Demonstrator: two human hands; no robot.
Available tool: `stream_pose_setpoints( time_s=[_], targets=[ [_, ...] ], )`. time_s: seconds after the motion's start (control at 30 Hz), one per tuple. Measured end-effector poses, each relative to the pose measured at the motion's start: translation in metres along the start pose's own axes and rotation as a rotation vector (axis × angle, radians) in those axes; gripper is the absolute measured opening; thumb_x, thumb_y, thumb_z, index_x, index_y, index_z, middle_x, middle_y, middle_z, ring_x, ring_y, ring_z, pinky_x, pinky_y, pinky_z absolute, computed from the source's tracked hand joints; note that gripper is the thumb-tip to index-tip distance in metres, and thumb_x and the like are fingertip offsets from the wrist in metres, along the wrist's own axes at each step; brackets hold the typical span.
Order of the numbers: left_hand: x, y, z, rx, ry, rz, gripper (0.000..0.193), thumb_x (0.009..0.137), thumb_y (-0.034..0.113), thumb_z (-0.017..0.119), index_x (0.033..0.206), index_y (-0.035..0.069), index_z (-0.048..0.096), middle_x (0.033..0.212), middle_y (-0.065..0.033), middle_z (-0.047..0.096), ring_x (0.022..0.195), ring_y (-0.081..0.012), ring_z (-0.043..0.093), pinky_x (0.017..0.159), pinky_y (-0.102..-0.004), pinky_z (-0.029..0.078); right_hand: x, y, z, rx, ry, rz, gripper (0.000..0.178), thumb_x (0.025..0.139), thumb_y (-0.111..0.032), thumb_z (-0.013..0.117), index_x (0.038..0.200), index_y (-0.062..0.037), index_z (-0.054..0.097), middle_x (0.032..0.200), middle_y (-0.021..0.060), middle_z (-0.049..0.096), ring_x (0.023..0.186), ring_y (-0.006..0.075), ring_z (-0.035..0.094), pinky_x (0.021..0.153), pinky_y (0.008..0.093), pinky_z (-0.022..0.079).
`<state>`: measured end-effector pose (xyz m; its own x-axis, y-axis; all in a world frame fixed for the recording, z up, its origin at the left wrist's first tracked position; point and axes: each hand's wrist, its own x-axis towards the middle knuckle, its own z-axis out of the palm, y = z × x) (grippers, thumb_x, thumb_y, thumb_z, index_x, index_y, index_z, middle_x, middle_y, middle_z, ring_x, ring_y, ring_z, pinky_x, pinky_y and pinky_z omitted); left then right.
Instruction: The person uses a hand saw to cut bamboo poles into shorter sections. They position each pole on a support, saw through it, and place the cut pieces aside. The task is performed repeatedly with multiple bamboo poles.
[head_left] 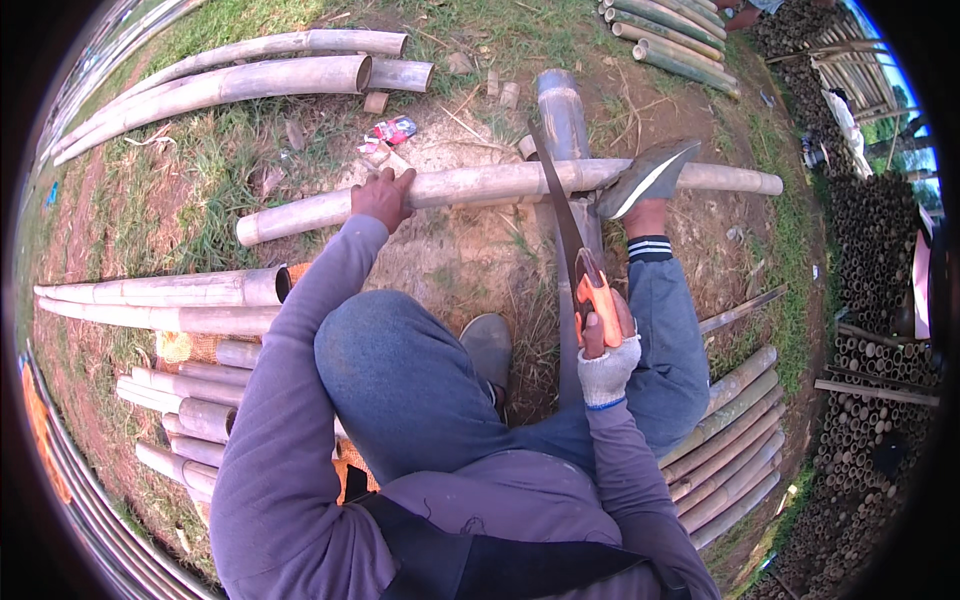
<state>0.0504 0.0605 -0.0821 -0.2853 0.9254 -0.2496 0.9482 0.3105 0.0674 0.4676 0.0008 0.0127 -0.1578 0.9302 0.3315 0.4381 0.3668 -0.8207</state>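
Note:
A long bamboo pole (pixel 480 187) lies crosswise before me, resting over a thicker bamboo piece (pixel 563 110) that runs away from me. Bare-skinned, my left hand (pixel 382 198) grips the pole left of its middle, fingers over its far side. In a fingerless white knit glove, my right hand (pixel 610 350) is closed round the orange handle of a hand saw (pixel 562 205). The saw's blade reaches across the pole near the crossing; whether its teeth are in the bamboo I cannot tell. My right shoe (pixel 650 182) presses on the pole just right of the blade.
Long bamboo poles (pixel 230 82) lie at the far left, others (pixel 165 290) at mid left. Short cut lengths (pixel 205 415) are piled beside my left arm, more (pixel 735 445) at the right. Green poles (pixel 680 40) lie far right. Stacked bamboo (pixel 870 270) lines the right side.

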Motion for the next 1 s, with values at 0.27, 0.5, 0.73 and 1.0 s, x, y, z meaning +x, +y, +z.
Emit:
stream_pose_setpoints(
  time_s=[0.27,0.5,0.73,1.0],
  targets=[
    [0.001,0.000,0.001,-0.032,-0.005,-0.006,0.075,0.087,0.041,0.087,0.151,0.033,0.050,0.135,-0.0071,0.063,0.127,-0.0334,0.065,0.099,-0.0572,0.056,0.001,-0.001,0.004,-0.024,0.019,-0.023,0.044,0.104,-0.022,0.070,0.135,0.0084,0.064,0.126,0.0210,0.073,0.113,0.0312,0.071,0.100,0.0403,0.054],
    [-0.002,0.001,-0.004,-0.027,-0.020,-0.021,0.071,0.088,0.043,0.086,0.150,0.033,0.052,0.137,-0.0067,0.063,0.132,-0.0337,0.063,0.108,-0.0673,0.047,0.000,-0.010,0.000,-0.022,-0.007,-0.006,0.045,0.106,-0.024,0.067,0.137,0.0087,0.063,0.126,0.0195,0.072,0.113,0.0297,0.070,0.099,0.0396,0.054],
    [0.003,0.000,0.007,-0.032,0.029,-0.025,0.069,0.088,0.044,0.085,0.148,0.033,0.052,0.137,-0.0059,0.064,0.130,-0.0339,0.064,0.109,-0.0700,0.045,0.022,0.001,0.023,-0.074,0.033,-0.004,0.039,0.102,-0.017,0.070,0.134,0.0052,0.066,0.121,0.0199,0.075,0.111,0.0292,0.074,0.098,0.0394,0.055],
    [-0.003,-0.003,0.000,-0.028,0.023,-0.022,0.076,0.086,0.041,0.087,0.152,0.033,0.050,0.135,-0.0071,0.064,0.129,-0.0329,0.065,0.110,-0.0692,0.045,-0.011,-0.020,-0.006,-0.036,0.005,-0.020,0.040,0.104,-0.018,0.068,0.136,0.0051,0.065,0.117,0.0194,0.075,0.105,0.0289,0.074,0.095,0.0388,0.056]
  ],
)
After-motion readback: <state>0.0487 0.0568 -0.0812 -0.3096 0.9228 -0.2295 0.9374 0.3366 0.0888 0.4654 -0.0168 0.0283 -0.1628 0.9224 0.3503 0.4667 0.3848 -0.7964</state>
